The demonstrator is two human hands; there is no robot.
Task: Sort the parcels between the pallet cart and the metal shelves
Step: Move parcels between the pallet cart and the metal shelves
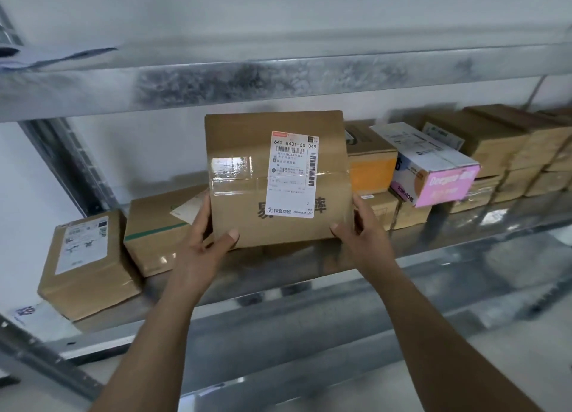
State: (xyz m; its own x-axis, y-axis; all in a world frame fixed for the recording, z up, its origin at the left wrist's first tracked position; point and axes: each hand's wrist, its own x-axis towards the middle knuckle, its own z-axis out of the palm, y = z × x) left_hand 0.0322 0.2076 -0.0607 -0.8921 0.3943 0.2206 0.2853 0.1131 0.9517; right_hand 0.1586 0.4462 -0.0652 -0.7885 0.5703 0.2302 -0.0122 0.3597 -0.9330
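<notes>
Item: brown labelled parcel (278,179), at the metal shelf (433,247), lower corners gripped by left hand (202,241) and right hand (362,229). Apparently raised off the shelf; underside unclear. Neighbours: cardboard boxes, pink-and-white box (433,170).

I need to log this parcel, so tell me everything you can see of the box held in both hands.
The brown cardboard box is sealed with clear tape, bears a white shipping label and printed black characters. It is tilted label-up, over the metal shelf. Left hand and right hand grip its lower corners.
</notes>
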